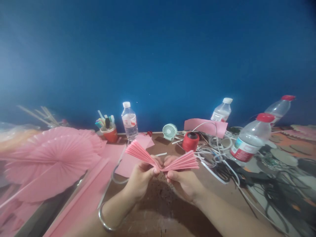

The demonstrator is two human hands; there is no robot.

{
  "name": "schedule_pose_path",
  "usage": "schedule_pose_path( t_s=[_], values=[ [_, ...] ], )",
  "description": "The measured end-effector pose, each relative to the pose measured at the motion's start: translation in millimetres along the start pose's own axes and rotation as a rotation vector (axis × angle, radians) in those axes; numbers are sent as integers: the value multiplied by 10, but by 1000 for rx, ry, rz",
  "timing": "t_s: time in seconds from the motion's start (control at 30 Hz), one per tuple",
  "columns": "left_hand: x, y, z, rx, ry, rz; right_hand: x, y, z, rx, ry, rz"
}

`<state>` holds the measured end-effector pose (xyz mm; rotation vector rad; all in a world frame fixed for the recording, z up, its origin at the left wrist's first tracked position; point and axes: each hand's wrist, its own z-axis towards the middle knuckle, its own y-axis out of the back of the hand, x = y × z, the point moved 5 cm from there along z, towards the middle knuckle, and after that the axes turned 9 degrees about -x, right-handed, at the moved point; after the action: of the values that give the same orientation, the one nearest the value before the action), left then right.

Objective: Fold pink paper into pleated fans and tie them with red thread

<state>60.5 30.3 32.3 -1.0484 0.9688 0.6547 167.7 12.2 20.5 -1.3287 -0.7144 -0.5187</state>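
Note:
A strip of pink pleated paper (181, 162) is bent at its middle, its two ends fanning up and outward. My left hand (144, 174) pinches it just left of the bend, thumb on the near side. On the other side of the bend, my right hand (181, 179) grips it the same way, and the two hands nearly touch. Both are held above the brown table (160, 210). Some fingertips are hidden behind the paper. A silver bangle (105, 220) circles my left wrist.
Large pink paper fans (51, 154) and pink sheets (86, 197) cover the left side. Behind stand a pen cup (110, 134), a water bottle (129, 123), a small fan (170, 131) and a red thread spool (191, 142). Tangled cables (217, 154) and a red-capped bottle (253, 141) are right.

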Motion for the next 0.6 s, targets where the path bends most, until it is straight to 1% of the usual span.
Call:
schedule_pose_path(
  t_s=[0.1,0.23,0.3,0.33,0.37,0.4,0.5,0.53,0.6],
  values=[
    [-7,-49,-21,61,57,-6,21,-29,-3,50,41,-29],
    [-119,-106,-37,135,26,124,72,-81,-16,81,96,-117],
    [-165,-133,-40,178,31,175,66,-95,-11,67,74,-105],
    [-173,-135,-36,180,47,185,52,-92,-2,49,51,-84],
    [-173,-120,-25,150,64,193,37,-79,12,16,36,-62],
    [-163,-86,-9,83,83,203,24,-52,32,-31,38,-49],
    [-66,89,35,-218,138,209,-18,89,105,-220,95,-105],
    [-12,142,43,-292,156,192,-37,143,129,-273,110,-151],
    [112,222,62,-357,177,146,-80,244,173,-338,126,-275]
  ],
)
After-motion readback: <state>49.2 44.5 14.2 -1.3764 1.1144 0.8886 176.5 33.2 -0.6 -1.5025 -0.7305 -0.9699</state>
